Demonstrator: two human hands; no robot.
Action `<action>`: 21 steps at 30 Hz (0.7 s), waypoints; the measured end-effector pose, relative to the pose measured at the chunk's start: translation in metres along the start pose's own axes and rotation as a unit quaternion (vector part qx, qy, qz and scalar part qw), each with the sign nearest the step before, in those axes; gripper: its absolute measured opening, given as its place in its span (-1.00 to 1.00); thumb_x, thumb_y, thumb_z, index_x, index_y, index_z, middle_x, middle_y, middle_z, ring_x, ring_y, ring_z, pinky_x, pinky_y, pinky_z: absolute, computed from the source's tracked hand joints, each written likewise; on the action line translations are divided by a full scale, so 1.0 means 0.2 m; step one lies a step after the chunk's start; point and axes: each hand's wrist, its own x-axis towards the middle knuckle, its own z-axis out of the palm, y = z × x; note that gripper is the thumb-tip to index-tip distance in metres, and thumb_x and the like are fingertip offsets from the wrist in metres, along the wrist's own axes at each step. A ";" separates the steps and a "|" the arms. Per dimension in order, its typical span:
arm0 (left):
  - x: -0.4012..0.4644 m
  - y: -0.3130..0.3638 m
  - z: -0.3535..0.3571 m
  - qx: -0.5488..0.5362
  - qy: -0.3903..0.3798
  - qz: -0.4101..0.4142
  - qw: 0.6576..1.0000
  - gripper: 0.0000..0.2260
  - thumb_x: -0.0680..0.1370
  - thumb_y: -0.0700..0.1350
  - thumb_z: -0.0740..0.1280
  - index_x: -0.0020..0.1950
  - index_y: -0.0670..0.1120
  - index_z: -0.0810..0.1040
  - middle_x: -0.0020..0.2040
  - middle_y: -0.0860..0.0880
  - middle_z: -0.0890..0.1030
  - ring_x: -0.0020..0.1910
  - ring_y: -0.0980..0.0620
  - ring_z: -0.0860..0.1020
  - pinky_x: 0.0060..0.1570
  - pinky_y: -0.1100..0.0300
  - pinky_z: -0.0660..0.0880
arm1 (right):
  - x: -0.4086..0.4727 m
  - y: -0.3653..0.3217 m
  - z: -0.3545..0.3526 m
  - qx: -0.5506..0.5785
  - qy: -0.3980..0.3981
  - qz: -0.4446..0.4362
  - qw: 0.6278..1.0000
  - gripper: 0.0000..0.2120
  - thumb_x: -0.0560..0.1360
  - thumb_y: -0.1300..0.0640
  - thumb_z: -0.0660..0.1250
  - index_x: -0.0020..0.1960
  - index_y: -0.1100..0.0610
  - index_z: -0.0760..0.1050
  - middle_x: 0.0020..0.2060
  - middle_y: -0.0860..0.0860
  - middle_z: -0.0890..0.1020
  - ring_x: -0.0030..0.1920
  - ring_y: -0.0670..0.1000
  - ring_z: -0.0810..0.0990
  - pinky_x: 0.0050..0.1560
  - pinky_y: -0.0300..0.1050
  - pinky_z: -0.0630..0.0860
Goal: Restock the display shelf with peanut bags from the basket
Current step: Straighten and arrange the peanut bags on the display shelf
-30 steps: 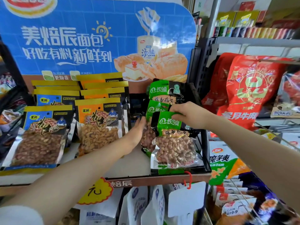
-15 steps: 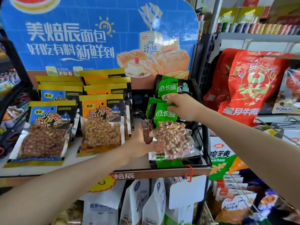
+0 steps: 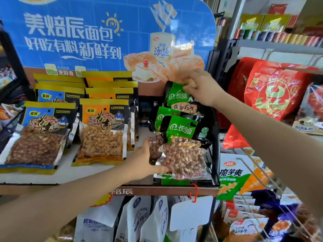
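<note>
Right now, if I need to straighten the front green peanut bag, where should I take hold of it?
Probably the flat green header of the front green peanut bag, pinched from above: it leans back upright with the header exposed, while the nut-filled lower part bulges and the left hand already steadies it.

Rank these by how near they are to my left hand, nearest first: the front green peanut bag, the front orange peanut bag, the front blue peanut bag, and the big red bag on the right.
1. Front green peanut bag: touching the left hand.
2. Front orange peanut bag: just left of it.
3. Front blue peanut bag: far left of the shelf.
4. Big red bag: on the neighbouring rack, up right.

The last two are close in distance.
</note>
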 end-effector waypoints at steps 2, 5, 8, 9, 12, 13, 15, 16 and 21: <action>-0.02 0.01 0.01 0.011 0.026 0.017 0.999 0.05 0.23 0.29 0.47 0.47 0.10 -0.15 0.48 -0.08 0.18 0.38 -0.07 0.32 0.34 -0.01 0.34 | 0.07 0.03 0.05 -0.033 -0.043 0.014 0.998 -0.62 0.53 0.12 0.26 0.33 0.16 0.36 0.30 0.16 0.45 0.29 0.20 0.42 0.27 0.05 0.39; -0.03 0.06 0.02 -0.046 0.116 0.041 0.991 -0.06 0.31 0.18 0.46 0.46 -0.02 -0.06 0.44 -0.04 0.16 0.38 0.00 0.27 0.28 0.20 0.27 | 0.10 0.03 0.13 -0.044 -0.072 0.017 0.996 -0.65 0.54 0.13 0.25 0.29 0.17 0.35 0.25 0.18 0.50 0.19 0.21 0.49 0.15 0.07 0.47; -0.02 0.10 0.02 -0.066 0.175 0.049 0.981 -0.38 0.38 0.13 0.42 0.30 -0.07 0.25 0.23 0.03 0.33 0.22 0.08 0.39 0.04 0.34 0.26 | 0.11 0.04 0.15 -0.046 -0.052 0.019 0.997 -0.72 0.54 0.12 0.24 0.21 0.21 0.37 0.13 0.21 0.54 0.05 0.20 0.52 -0.03 -0.02 0.45; -0.02 0.11 0.03 -0.053 0.160 0.048 0.985 -0.44 0.40 0.14 0.39 0.27 -0.10 0.31 0.25 0.01 0.35 0.23 0.05 0.40 0.03 0.33 0.26 | 0.11 0.04 0.16 -0.047 -0.055 0.016 0.997 -0.72 0.55 0.11 0.22 0.21 0.23 0.37 0.15 0.21 0.53 0.06 0.21 0.51 -0.02 -0.01 0.45; -0.02 0.13 0.04 -0.057 0.121 0.029 0.991 -0.51 0.45 0.12 0.35 0.26 -0.15 0.42 0.41 -0.05 0.24 0.33 -0.01 0.33 0.07 0.29 0.26 | 0.11 0.04 0.19 -0.064 -0.083 -0.001 0.994 -0.63 0.55 0.09 0.21 0.29 0.26 0.33 0.28 0.24 0.42 0.22 0.26 0.43 0.18 0.14 0.44; -0.02 0.13 0.04 -0.072 0.116 0.021 0.990 -0.56 0.45 0.10 0.36 0.21 -0.15 0.46 0.40 -0.05 0.24 0.30 -0.01 0.34 0.04 0.29 0.25 | 0.11 0.04 0.20 -0.064 -0.084 -0.002 0.994 -0.62 0.55 0.10 0.20 0.31 0.26 0.32 0.30 0.24 0.41 0.24 0.27 0.41 0.21 0.16 0.42; -0.01 0.13 0.03 -0.097 0.103 0.009 0.990 -0.67 0.44 0.08 0.39 0.02 -0.12 0.47 0.23 -0.04 0.32 0.11 0.03 0.38 -0.10 0.27 0.30 | 0.10 0.03 0.18 -0.045 -0.070 0.003 0.997 -0.64 0.57 0.15 0.17 0.33 0.25 0.32 0.30 0.24 0.40 0.26 0.26 0.40 0.24 0.12 0.40; 0.00 0.12 0.02 -0.103 0.096 0.009 0.990 -0.69 0.43 0.08 0.39 -0.05 -0.12 0.44 0.14 -0.01 0.34 0.03 0.06 0.38 -0.16 0.27 0.31 | 0.09 0.03 0.18 -0.038 -0.058 0.001 0.998 -0.65 0.57 0.17 0.15 0.33 0.25 0.33 0.30 0.23 0.40 0.26 0.25 0.40 0.24 0.08 0.39; -0.04 0.05 -0.07 -0.180 0.063 0.041 0.981 -0.78 0.47 -0.07 0.38 0.11 0.02 0.52 -0.01 0.20 0.54 -0.07 0.34 0.53 -0.02 0.43 0.46 | 0.07 0.02 0.17 -0.028 -0.042 0.012 0.999 -0.68 0.57 0.20 0.17 0.30 0.23 0.36 0.29 0.21 0.44 0.23 0.24 0.44 0.19 0.07 0.43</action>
